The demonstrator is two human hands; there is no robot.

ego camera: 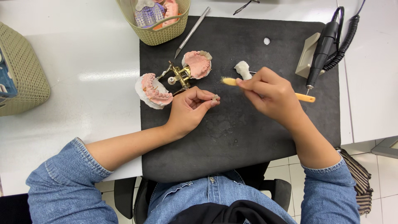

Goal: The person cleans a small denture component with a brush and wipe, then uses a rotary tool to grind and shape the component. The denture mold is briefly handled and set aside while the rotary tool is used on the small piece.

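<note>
My left hand (188, 110) pinches a small whitish tooth piece (215, 98) between thumb and fingertips over the black mat (248, 137). My right hand (271, 93) grips a yellow-handled brush (306, 98), its bristle end (227, 81) pointing left, a little above and right of the tooth piece. Just left of my left hand lies an opened brass articulator (179, 75) carrying two pink and white denture models (154, 90).
A white lump (243, 69) and a small white blob (266, 41) lie on the mat. A metal carving knife (192, 32) lies at the mat's top. A black rotary handpiece (322, 49) rests on a beige block at right. Two woven baskets (157, 35) stand on the white table.
</note>
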